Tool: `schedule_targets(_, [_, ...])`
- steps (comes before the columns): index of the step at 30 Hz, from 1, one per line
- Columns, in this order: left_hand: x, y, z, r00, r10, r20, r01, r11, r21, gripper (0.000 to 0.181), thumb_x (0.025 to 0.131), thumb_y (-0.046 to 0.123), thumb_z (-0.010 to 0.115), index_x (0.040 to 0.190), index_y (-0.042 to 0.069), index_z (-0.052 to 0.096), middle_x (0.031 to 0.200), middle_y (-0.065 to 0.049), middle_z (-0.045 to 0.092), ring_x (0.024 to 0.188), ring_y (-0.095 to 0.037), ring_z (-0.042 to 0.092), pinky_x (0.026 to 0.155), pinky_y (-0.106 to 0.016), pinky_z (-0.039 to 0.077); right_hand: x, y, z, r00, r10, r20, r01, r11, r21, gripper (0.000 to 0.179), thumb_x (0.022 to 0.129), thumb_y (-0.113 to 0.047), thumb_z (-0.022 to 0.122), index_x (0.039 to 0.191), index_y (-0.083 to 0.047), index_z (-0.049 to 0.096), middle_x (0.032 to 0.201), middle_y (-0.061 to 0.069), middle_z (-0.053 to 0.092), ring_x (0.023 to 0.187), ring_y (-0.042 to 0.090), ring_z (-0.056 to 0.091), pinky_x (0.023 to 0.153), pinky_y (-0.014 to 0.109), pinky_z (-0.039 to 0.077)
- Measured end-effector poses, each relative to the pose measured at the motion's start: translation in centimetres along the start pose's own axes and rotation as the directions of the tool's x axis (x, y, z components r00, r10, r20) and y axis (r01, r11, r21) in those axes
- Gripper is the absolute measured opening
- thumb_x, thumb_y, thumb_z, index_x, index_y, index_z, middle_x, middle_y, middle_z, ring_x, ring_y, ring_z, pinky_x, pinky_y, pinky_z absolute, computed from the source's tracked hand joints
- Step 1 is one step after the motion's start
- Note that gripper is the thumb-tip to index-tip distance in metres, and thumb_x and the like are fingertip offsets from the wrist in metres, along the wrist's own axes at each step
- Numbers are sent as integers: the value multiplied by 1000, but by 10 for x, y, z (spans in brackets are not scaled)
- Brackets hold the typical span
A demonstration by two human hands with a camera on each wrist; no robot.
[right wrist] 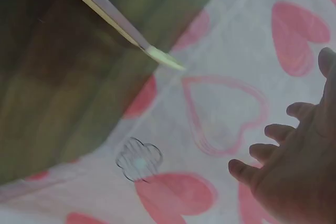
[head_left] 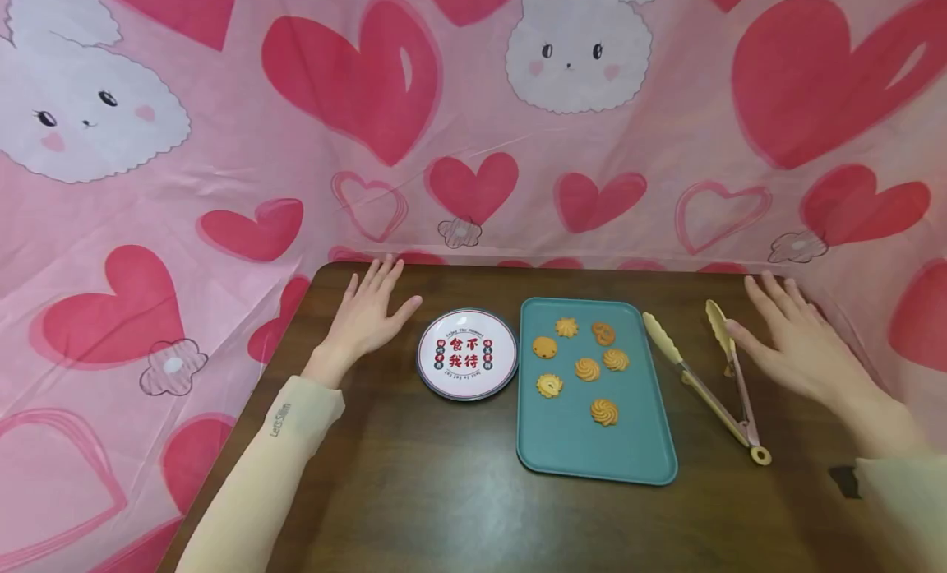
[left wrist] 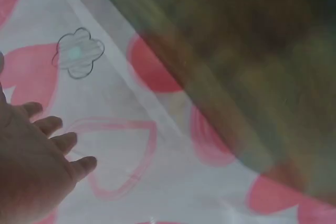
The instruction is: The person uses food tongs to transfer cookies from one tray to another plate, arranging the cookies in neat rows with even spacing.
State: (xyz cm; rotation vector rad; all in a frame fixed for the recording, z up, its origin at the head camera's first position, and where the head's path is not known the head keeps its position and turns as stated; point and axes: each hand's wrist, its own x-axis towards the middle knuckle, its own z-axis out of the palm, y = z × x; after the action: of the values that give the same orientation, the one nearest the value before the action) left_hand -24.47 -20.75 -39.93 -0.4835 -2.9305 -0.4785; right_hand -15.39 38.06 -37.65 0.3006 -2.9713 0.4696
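Over the table's far left part, my left hand is spread with straight fingers and holds nothing. Just right of it lies a round white plate with red and black lettering. A teal tray beside the plate carries several cookies, one of them pretzel-shaped. Tongs with cream tips lie spread apart to the right of the tray. My right hand, also straight-fingered and holding nothing, is beside the tongs; its thumb overlaps one tip in the head view, and contact cannot be told.
The dark wooden table meets a pink cloth with hearts and rabbits at its back and left. A small black patch shows at the table's right, by the right sleeve.
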Motion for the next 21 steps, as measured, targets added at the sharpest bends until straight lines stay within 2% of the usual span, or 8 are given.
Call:
schedule_targets(5, [-10,-1,12,999,-17,-28,14,995,-102,70,96,43,62,150,3,41,157,-17,34,142,-38,33,113,-61,27,-16,-1,19,997,31,-64,-27,998,64,83,97,-40,62,156,2,21,158,31,18,144,52,12,106,76,13])
schedule_targets(9, [-16,-2,22,997,-71,-9,69,988,-136,59,95,34,67,141,2,51,146,-20,48,132,-39,47,107,-60,38,-24,-1,31,989,77,-127,-65,993,100,90,90,-41,72,152,5,28,149,37,30,130,60,31,97,78,25])
schedule_targets(13, [-20,-1,34,993,-108,53,116,974,-192,54,95,29,68,137,0,53,138,-21,54,127,-40,51,105,-60,40,-31,1,44,981,137,-134,-122,986,116,93,87,-46,75,150,7,31,139,41,37,122,62,37,92,77,30])
schedule_targets(17, [-23,0,46,988,-107,115,131,965,-229,52,95,27,68,136,-1,54,135,-22,56,123,-40,54,104,-58,42,-39,4,57,979,175,-108,-162,980,116,96,86,-50,74,148,9,32,134,43,39,117,62,39,87,77,33])
schedule_targets(21, [-25,1,54,981,-120,154,158,952,-262,48,94,24,69,132,-1,56,126,-20,62,109,-33,63,94,-51,52,-45,6,68,976,197,-93,-185,975,125,98,84,-51,75,146,12,33,130,43,40,114,62,41,85,75,35])
